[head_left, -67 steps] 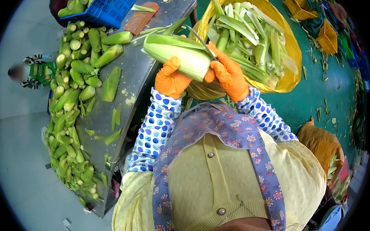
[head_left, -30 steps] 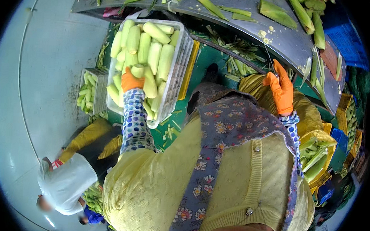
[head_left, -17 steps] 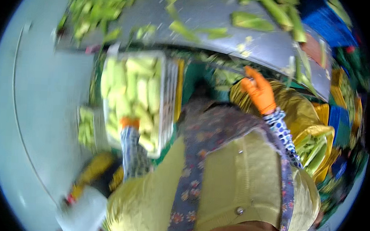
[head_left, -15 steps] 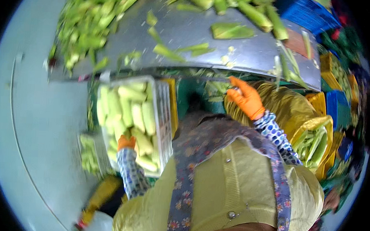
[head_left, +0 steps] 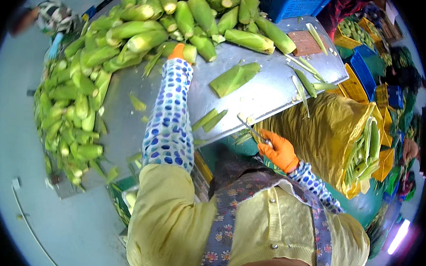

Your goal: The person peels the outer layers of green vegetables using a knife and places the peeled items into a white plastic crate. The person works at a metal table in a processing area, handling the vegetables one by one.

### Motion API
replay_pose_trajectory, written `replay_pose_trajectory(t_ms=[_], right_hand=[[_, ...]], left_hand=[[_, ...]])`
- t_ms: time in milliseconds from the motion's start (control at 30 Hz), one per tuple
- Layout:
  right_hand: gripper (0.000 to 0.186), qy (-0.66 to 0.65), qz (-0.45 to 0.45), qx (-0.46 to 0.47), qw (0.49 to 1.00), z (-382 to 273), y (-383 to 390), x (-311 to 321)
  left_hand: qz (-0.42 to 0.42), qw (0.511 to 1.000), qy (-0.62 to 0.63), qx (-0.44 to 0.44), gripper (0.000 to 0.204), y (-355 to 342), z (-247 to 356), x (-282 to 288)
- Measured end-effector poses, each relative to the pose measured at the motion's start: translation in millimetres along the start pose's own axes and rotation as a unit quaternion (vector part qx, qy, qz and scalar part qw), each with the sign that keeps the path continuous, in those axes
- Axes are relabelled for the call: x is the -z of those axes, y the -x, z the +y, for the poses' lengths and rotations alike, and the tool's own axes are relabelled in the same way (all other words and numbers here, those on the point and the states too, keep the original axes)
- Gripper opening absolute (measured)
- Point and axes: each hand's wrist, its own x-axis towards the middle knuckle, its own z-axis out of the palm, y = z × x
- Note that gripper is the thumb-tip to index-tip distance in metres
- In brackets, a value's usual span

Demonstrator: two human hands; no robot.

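Observation:
My left hand [head_left: 176,52], in an orange glove, reaches across the metal table [head_left: 143,94] to the front of a heap of green corn in the husk [head_left: 132,29]. It is closed over one ear of corn [head_left: 190,54], whose pale cut end shows to the right of the glove; some fingers are hidden. Held low at the table's near edge, my right hand [head_left: 281,152], also gloved in orange, is closed round the handle of a knife [head_left: 252,129]. The thin blade points up and left toward the table. Loose husk pieces [head_left: 234,79] lie on the tabletop.
A yellow sack of husks [head_left: 317,133] stands to my right, with blue and yellow crates [head_left: 363,75] beyond. A blue crate [head_left: 294,6] sits at the table's far side. Another person [head_left: 56,19] is at the far left. My left arm partly hides a crate [head_left: 202,175].
My left hand has left the crate of husked corn and reached forward to the heap. The view has turned left. My right hand still holds the knife near the table edge.

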Motion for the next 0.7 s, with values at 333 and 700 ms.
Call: replay_pose_trajectory(t_ms=[333, 700], right_hand=[[0.053, 0.073, 0.089, 0.107, 0.988, -29, -37, 9], [0.065, 0.166, 0.149, 0.340, 0.914, -55, -10, 41]], left_hand=[[-0.230, 0.947, 0.220, 0.031, 0.054, 123, -6, 31], [-0.421, 0.888, 0.171, -0.067, 0.049, 372, -68, -11]])
